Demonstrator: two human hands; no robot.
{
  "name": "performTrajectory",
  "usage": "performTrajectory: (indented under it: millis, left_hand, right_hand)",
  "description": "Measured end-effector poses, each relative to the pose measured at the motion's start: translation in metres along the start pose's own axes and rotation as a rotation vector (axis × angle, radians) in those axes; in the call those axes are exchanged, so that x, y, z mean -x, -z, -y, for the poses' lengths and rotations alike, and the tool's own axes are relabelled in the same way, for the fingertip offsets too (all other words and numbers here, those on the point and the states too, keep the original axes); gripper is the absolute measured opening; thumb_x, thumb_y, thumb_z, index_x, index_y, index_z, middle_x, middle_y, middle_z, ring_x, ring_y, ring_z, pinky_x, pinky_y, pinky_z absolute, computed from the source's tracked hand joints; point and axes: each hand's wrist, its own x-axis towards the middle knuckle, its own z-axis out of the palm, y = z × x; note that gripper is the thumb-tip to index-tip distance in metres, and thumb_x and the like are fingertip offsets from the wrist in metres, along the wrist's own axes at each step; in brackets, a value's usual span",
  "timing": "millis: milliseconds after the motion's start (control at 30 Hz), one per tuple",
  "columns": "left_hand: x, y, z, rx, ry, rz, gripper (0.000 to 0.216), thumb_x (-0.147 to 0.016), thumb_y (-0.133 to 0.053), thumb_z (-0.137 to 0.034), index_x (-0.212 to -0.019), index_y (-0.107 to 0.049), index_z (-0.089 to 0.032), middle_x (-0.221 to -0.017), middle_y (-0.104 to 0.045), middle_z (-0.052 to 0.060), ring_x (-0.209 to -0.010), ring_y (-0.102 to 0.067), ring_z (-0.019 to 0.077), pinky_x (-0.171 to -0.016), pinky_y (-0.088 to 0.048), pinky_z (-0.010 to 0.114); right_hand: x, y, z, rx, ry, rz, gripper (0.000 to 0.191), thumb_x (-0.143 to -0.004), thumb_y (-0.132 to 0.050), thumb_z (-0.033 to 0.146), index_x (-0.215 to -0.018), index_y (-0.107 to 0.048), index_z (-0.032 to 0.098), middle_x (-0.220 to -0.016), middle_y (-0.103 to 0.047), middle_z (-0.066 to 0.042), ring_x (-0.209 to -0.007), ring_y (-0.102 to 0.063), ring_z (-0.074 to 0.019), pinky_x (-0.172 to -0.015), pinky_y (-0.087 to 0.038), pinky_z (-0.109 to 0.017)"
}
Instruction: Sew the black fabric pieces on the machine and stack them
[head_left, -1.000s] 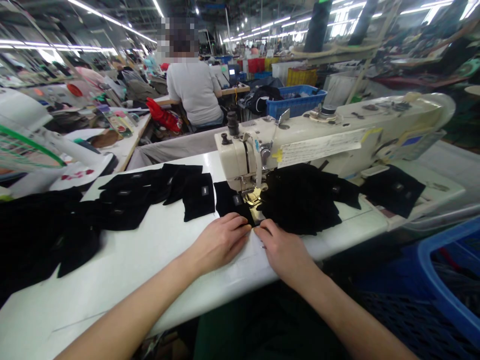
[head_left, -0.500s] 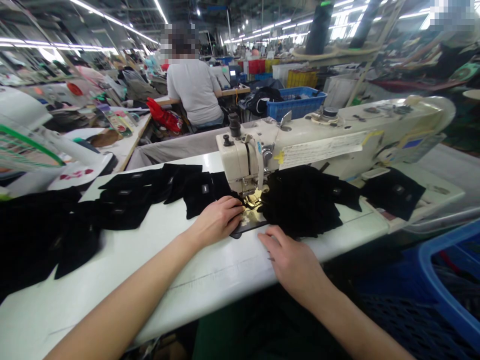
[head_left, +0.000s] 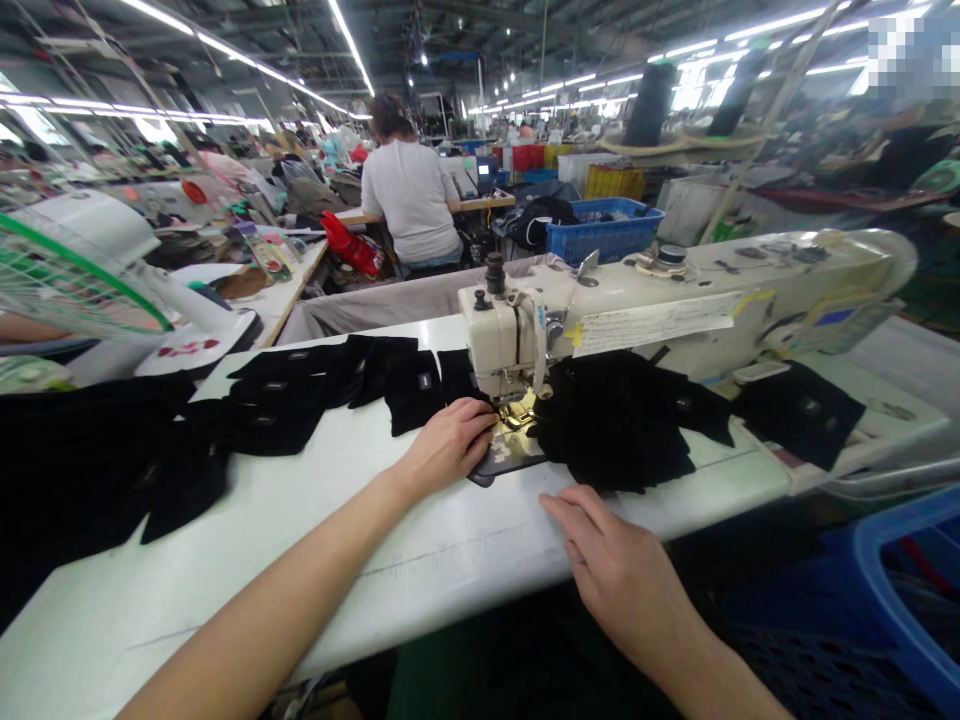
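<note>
My left hand (head_left: 454, 440) is beside the presser foot (head_left: 517, 413) of a white sewing machine (head_left: 502, 345). Its fingers are pressed together, and whatever lies under the fingertips is hidden. A black fabric piece (head_left: 457, 375) shows just behind it. My right hand (head_left: 611, 545) rests near the table's front edge, index finger pointing toward the metal needle plate (head_left: 514, 455). The other fingers curl inward; what they hold, if anything, does not show. To the right of the needle lies a heap of black fabric (head_left: 622, 430).
Black pieces with small labels (head_left: 274, 425) overlap on the white table (head_left: 360, 490), beside a larger dark pile (head_left: 67, 460) at left. A green-rimmed fan (head_left: 82, 270) stands far left. A blue basket (head_left: 870, 570) is at lower right. A co-worker (head_left: 412, 200) sits ahead, facing away.
The camera view has shifted, so the whole scene sits slightly lower and further right. My left hand stays by the presser foot; my right hand is slightly further from the needle plate.
</note>
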Motion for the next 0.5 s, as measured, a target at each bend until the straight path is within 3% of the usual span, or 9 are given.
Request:
performTrajectory:
  millis: [167,267,333,400,500]
  left_hand:
    - [0.005,-0.004,-0.001,-0.032,0.108,-0.039,0.036,-0.101,-0.047,-0.026,-0.13,-0.06,-0.009,-0.134,-0.059,0.017,-0.126,-0.054,0.0277,-0.11,-0.047,0.045]
    - [0.007,-0.008,0.002,-0.078,0.171,-0.022,0.04,-0.101,-0.046,-0.027,-0.135,-0.057,-0.007,-0.145,-0.052,0.019,-0.139,-0.044,0.0309,-0.118,-0.038,0.047]
    - [0.013,-0.012,0.004,-0.069,0.19,-0.004,0.04,-0.102,-0.043,-0.025,-0.135,-0.057,-0.009,-0.146,-0.052,0.018,-0.141,-0.044,0.0297,-0.118,-0.038,0.047]
    - [0.024,-0.013,0.003,-0.039,0.191,0.007,0.038,-0.101,-0.044,-0.023,-0.135,-0.058,-0.011,-0.147,-0.052,0.016,-0.141,-0.045,0.0288,-0.117,-0.039,0.047]
    - [0.051,-0.005,-0.009,0.011,0.201,0.027,0.032,-0.099,-0.046,-0.023,-0.125,-0.063,-0.014,-0.138,-0.06,0.014,-0.132,-0.054,0.0272,-0.112,-0.045,0.042]
  right_hand:
    - [-0.004,-0.007,0.007,-0.055,0.082,-0.064,0.029,-0.101,-0.04,0.014,-0.123,-0.059,0.014,-0.097,-0.07,-0.009,-0.07,-0.069,-0.0173,-0.058,-0.05,-0.027]
    - [-0.018,-0.009,0.02,-0.115,0.162,-0.081,0.026,-0.105,-0.042,0.022,-0.119,-0.061,0.014,-0.084,-0.069,-0.005,-0.068,-0.068,-0.0178,-0.061,-0.049,-0.028]
    - [-0.035,-0.01,0.032,-0.155,0.216,-0.075,0.026,-0.105,-0.041,0.022,-0.117,-0.063,0.015,-0.085,-0.069,-0.005,-0.073,-0.068,-0.0182,-0.065,-0.049,-0.029]
    - [-0.06,-0.013,0.047,-0.16,0.246,-0.021,0.026,-0.105,-0.041,0.023,-0.113,-0.065,0.017,-0.091,-0.07,-0.006,-0.081,-0.068,-0.0196,-0.07,-0.05,-0.029]
    - [-0.109,-0.025,0.065,-0.063,0.144,0.228,0.025,-0.103,-0.044,0.021,-0.115,-0.065,0.021,-0.108,-0.068,-0.006,-0.097,-0.067,-0.0199,-0.083,-0.051,-0.029]
